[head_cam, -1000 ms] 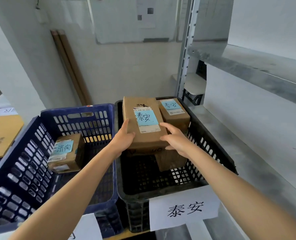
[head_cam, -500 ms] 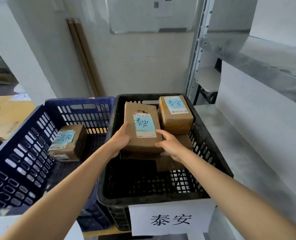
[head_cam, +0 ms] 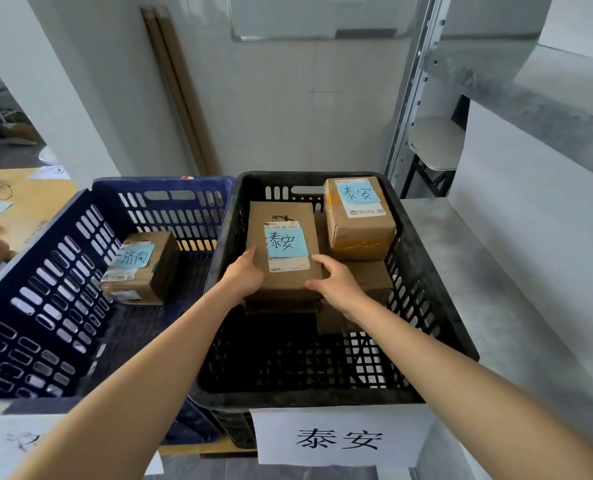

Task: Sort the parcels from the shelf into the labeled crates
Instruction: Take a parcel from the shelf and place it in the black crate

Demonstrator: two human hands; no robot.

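Shelf (head_cam: 496,306), grey, runs along the right. Black crate (head_cam: 305,398) stands just beside it and carries a white crate label (head_cam: 340,436) reading 泰安. Blue crate (head_cam: 45,306), just left of the black one, holds a single tilted parcel (head_cam: 149,282) whose note reads 济南.

The held parcel (head_cam: 281,282) is the item that changes. Compared with one second earlier, when it is carried above the rim, it now sits lower, inside the far half of the black crate. It lies just beside the upper parcel (head_cam: 361,233) and appears seated on a darker box below, though the contact underneath is hidden.

Left hand (head_cam: 245,275) grips the near left corner, thumb lying along the top face and the other fingers hidden beneath. Right hand (head_cam: 336,282) grips the near right corner, thumb on top and fingers curled round the side edge.

The blue note (head_cam: 286,242) on the held parcel reads 泰安, matching the crate label.

Judgement: this parcel is correctly sorted and all but placed. Release and a return to the shelf remain.
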